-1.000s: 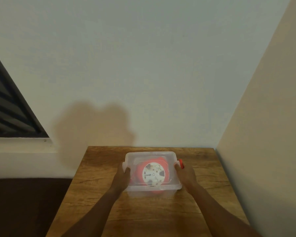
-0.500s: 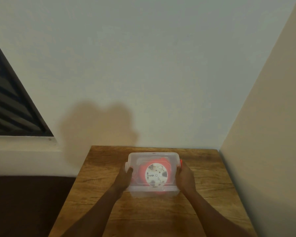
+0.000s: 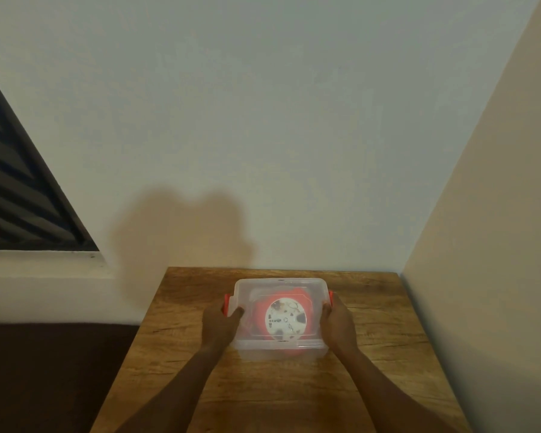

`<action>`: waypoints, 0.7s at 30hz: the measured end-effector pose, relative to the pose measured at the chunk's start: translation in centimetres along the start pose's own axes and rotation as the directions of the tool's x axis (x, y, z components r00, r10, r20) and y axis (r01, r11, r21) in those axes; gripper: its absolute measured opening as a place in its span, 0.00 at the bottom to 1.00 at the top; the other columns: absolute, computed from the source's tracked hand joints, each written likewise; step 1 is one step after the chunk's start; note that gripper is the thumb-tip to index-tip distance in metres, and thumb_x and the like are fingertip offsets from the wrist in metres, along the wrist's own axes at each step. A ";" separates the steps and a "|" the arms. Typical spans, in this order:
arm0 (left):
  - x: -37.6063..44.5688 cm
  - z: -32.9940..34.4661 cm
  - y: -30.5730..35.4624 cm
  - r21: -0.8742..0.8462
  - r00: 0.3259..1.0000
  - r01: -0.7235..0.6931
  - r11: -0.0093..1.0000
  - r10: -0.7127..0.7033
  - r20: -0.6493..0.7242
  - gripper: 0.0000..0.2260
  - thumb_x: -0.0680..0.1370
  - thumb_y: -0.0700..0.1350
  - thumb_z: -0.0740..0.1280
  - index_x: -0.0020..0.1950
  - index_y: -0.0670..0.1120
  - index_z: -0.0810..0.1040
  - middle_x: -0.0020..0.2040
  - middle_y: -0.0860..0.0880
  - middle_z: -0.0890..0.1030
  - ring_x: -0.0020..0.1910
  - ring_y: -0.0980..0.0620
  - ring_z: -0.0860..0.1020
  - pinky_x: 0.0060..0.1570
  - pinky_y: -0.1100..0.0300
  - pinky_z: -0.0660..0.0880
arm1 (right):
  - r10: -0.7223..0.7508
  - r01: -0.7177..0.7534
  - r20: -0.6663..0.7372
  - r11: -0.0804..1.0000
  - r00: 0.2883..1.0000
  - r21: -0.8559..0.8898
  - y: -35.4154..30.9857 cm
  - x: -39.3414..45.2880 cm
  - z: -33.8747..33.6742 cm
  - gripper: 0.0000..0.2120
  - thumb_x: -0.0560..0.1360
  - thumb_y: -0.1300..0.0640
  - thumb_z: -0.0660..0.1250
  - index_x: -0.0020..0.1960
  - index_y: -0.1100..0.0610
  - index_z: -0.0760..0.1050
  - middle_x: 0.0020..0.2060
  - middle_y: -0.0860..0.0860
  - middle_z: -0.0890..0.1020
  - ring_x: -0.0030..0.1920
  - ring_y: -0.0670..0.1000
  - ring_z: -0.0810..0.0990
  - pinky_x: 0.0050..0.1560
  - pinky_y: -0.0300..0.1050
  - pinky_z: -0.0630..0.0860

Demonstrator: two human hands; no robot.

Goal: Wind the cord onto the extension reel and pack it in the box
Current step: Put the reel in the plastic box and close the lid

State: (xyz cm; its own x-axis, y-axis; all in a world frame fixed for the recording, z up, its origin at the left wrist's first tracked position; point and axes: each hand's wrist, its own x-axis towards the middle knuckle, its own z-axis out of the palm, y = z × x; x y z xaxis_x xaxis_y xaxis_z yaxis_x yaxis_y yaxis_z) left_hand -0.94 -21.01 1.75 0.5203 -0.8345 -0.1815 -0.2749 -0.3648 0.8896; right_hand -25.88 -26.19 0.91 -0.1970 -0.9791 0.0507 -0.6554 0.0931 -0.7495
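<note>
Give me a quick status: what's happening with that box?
Left hand and right hand grip the box ends. Reel inside, lid on. Nothing in the way.

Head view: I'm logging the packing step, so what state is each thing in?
box: lidded, resting on the table
lid: on the box
extension reel: inside, flat, white face up
left hand: grips the left end, thumb on the lid
right hand: grips the right end
red latches: state unclear

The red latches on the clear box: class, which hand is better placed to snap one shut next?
Probably the left hand: its thumb lies beside the left latch, which shows clearly. The right hand covers most of the right latch, so its grip is harder to judge.
</note>
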 end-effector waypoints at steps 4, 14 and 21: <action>-0.9 0.8 0.2 0.003 0.999 -0.022 1.000 0.022 -0.049 0.18 0.81 0.48 0.70 0.69 0.42 0.77 0.60 0.42 0.83 0.53 0.41 0.83 0.53 0.41 0.84 | 0.010 -0.010 -0.006 1.000 1.000 -0.024 0.3 0.2 0.5 0.17 0.83 0.51 0.55 0.69 0.54 0.72 0.57 0.52 0.82 0.52 0.54 0.82 0.50 0.56 0.82; -0.9 1.2 0.8 0.253 0.984 -0.139 0.958 0.163 -0.075 0.12 0.85 0.44 0.64 0.63 0.40 0.81 0.55 0.42 0.85 0.49 0.44 0.84 0.51 0.46 0.85 | 0.035 -0.035 -0.009 0.999 0.999 0.003 -0.1 0.0 0.5 0.14 0.82 0.50 0.59 0.66 0.51 0.74 0.56 0.50 0.83 0.48 0.51 0.84 0.47 0.53 0.83; -0.9 1.3 0.5 0.277 0.982 -0.149 0.949 0.175 -0.071 0.12 0.86 0.45 0.62 0.60 0.41 0.82 0.50 0.44 0.86 0.44 0.47 0.85 0.47 0.48 0.86 | 0.022 -0.022 0.001 1.000 1.000 0.014 -0.1 -0.2 0.2 0.14 0.83 0.52 0.58 0.65 0.53 0.74 0.54 0.50 0.83 0.47 0.51 0.83 0.46 0.52 0.84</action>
State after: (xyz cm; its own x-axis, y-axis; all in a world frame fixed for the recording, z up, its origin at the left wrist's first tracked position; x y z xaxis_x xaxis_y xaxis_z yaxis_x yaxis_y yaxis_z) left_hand -2.61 -21.02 1.78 0.5203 -0.8540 0.0074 -0.5626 -0.3362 0.7552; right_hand -25.59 -26.00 0.82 -0.2106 -0.9770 0.0336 -0.6407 0.1120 -0.7596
